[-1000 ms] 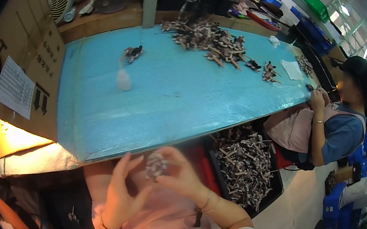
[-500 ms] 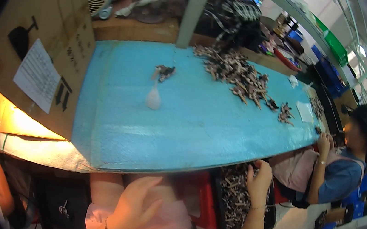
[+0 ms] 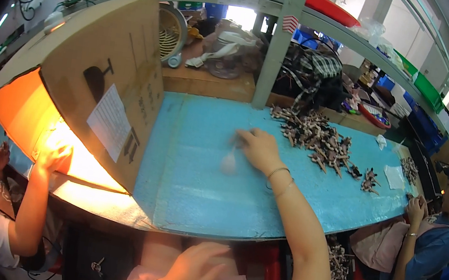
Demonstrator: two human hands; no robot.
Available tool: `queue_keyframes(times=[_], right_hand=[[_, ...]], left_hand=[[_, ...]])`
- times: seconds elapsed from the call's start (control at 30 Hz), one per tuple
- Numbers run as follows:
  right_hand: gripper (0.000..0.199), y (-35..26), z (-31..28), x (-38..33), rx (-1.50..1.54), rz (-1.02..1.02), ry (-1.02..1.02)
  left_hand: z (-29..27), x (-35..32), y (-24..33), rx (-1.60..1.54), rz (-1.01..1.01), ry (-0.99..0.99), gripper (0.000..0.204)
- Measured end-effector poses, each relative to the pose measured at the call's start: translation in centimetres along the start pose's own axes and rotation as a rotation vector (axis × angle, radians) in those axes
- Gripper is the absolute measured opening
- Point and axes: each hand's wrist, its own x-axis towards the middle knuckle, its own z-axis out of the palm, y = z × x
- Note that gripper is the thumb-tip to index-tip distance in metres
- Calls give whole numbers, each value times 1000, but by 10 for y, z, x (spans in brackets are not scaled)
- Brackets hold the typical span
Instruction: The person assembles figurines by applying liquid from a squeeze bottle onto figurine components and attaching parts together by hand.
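Observation:
My right hand reaches across the blue tabletop, fingers curled down and pressed together. Its fingertips are blurred, and whatever they grip, if anything, is hidden. Just below them stands a whitish translucent teardrop-shaped object with a thin neck, perhaps a small squeeze bottle. Over my lap, my left hand is open, fingers stretched out and holding nothing. Beyond my right hand lies a heap of small brown-and-black figure-like pieces, with a small separate cluster to its right.
A large cardboard box, lit orange inside, stands at the left; another person's hand is in it. A grey post rises at the back. At the right sits a co-worker. A black tray of pieces is below the table's edge.
My right hand has moved from above the black tray up onto the tabletop, covering where a small dark piece lay. The view has shifted left and up. The left person's hand has entered the lit box.

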Motion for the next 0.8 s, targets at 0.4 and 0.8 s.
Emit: queue_keyframes(times=[0.4, 0.8], right_hand=[[48, -141, -87, -125, 525, 109, -74], [48, -88, -21, -62, 652, 331, 98]], left_hand=[[24, 18, -4, -964, -189, 324, 48], [-34, -17, -11, -1172, -235, 592, 34]])
